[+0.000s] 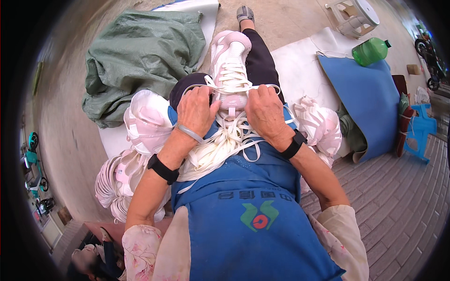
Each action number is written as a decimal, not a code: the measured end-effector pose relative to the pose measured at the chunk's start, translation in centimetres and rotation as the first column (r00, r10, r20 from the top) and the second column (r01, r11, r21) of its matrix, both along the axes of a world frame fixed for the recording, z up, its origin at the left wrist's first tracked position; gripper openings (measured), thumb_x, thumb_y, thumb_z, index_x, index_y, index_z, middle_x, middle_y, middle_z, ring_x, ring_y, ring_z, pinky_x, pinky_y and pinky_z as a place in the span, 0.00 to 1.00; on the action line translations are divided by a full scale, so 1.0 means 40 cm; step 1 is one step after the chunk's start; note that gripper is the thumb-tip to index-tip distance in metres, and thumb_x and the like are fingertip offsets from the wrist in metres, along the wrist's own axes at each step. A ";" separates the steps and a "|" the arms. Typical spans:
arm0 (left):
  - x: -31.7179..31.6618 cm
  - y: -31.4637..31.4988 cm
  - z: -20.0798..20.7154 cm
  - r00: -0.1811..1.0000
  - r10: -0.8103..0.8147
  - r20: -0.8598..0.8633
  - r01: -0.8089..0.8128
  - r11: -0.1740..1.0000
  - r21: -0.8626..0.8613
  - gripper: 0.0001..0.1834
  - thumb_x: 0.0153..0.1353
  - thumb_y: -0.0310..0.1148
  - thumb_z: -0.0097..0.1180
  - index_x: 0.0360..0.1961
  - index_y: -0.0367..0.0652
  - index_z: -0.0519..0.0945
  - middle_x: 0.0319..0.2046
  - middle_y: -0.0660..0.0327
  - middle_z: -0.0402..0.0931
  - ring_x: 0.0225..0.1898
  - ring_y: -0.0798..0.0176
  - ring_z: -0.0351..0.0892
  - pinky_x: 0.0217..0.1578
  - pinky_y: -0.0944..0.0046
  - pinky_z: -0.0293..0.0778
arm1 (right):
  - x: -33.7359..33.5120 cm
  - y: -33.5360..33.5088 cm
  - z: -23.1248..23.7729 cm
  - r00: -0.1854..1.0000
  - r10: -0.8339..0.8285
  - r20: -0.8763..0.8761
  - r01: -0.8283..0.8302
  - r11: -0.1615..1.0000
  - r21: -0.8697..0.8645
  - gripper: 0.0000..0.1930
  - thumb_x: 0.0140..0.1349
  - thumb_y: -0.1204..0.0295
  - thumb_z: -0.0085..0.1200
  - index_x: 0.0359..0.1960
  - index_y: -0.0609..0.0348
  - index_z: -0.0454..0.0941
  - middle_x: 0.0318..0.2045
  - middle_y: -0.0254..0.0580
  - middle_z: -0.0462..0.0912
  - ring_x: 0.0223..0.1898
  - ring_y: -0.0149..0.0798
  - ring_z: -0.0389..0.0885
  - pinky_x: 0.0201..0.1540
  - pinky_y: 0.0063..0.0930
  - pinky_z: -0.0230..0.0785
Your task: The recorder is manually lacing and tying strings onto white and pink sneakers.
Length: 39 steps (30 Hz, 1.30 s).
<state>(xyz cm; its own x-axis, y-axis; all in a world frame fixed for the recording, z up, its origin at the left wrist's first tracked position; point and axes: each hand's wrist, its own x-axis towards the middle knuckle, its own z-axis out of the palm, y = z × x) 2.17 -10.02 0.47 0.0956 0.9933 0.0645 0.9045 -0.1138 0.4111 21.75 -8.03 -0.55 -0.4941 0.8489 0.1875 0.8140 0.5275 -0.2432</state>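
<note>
A pink and white sneaker rests on my lap, its toe pointing away from me. White lace crisscrosses its front, and the loose ends run out to both sides. My left hand is closed on the shoelace left of the shoe's tongue. On the other side, my right hand grips the lace's other end, fingers curled. Between my wrists, a bundle of loose white laces lies on my blue apron. What the fingertips pinch is partly hidden.
Stacks of pink and white shoe pieces stand at my left and right. A green woven sheet lies far left. To the right are a blue mat, a green bottle, a white stool and a blue stool.
</note>
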 end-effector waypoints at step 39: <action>-0.003 0.136 0.074 0.763 0.075 0.642 0.038 0.986 -0.160 0.06 0.54 0.26 0.62 0.31 0.36 0.81 0.24 0.61 0.80 0.25 0.71 0.76 0.28 0.71 0.72 | -0.023 0.051 0.017 0.942 0.329 0.067 -0.335 0.934 0.126 0.05 0.47 0.72 0.50 0.24 0.60 0.71 0.26 0.41 0.67 0.30 0.38 0.68 0.33 0.30 0.60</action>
<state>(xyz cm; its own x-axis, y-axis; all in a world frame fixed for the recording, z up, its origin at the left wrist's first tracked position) 2.06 -4.58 3.43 0.0688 0.9964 -0.0490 0.4205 0.0156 0.9071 20.82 -6.01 0.14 -0.7537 0.6039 0.2595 0.5955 0.7945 -0.1193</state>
